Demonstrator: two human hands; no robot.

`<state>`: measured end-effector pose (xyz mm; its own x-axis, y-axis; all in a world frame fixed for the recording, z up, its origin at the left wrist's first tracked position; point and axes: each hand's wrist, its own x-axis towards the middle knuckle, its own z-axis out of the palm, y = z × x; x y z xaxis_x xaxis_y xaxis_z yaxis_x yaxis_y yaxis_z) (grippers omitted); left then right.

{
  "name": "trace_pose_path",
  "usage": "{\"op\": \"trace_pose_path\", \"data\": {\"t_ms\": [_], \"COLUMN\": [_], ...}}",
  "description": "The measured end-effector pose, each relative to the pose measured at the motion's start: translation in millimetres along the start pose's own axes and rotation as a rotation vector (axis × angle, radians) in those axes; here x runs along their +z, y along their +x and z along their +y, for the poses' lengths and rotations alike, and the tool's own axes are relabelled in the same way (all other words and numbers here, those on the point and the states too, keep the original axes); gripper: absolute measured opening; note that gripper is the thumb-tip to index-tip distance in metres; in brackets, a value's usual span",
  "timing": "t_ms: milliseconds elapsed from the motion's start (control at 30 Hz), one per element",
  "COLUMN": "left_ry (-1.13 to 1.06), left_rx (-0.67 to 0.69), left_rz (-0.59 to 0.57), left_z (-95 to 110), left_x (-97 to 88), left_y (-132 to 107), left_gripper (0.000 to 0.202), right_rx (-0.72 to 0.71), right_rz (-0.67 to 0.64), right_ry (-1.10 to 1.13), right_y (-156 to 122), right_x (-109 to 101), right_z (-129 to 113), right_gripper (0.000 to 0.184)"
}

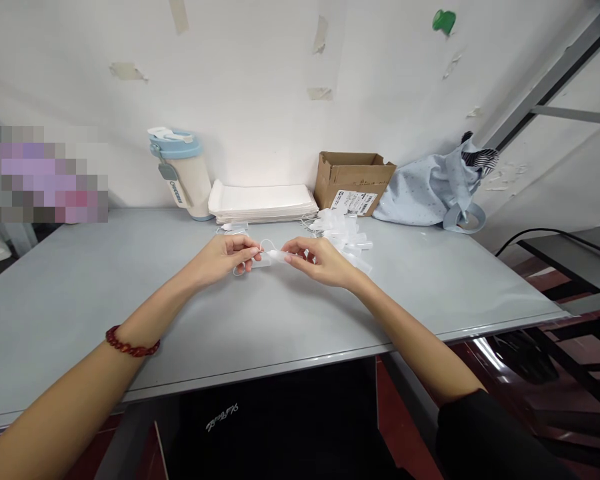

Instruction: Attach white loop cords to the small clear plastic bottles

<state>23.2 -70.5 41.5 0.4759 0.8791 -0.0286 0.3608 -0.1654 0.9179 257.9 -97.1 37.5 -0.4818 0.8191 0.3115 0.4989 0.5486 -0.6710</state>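
Observation:
Over the middle of the table, my right hand (323, 260) pinches a small white translucent tube-shaped piece (277, 255) between thumb and fingers. At the piece's left end, my left hand (227, 259) is closed in a pinch, apparently on its thin tip or white string; the fingertips hide exactly what. A thin white string loop (267, 243) rises above the piece. Beneath and beside my left hand lie similar white pieces (235, 227), partly hidden. Behind my right hand is a loose pile of several translucent white pieces (343, 230) with strings.
Along the wall stand a cream and blue tumbler (183, 173), a stack of white trays or sheets (263, 200), an open cardboard box (353, 183) and a light blue fabric bag (425, 190). The grey table's (260, 333) front edge runs below my forearms. A blurred patch is at left.

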Motion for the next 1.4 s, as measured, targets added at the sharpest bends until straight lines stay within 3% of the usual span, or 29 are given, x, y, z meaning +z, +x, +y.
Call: {"op": "trace_pose_path", "data": {"t_ms": [733, 1400], "left_ry": [0.01, -0.027], "left_rx": [-0.003, 0.024], "left_rz": [0.124, 0.118], "left_z": [3.5, 8.0], "left_x": [18.9, 26.0], "left_y": [-1.6, -7.4], "left_gripper": [0.026, 0.024], "right_rx": [-0.075, -0.13], "right_rz": [-0.031, -0.016], "right_ry": [-0.219, -0.247], "right_y": [-2.1, -2.9], "right_x": [13.6, 24.5], "right_z": [-4.8, 3.3], "right_gripper": [0.034, 0.036]}}
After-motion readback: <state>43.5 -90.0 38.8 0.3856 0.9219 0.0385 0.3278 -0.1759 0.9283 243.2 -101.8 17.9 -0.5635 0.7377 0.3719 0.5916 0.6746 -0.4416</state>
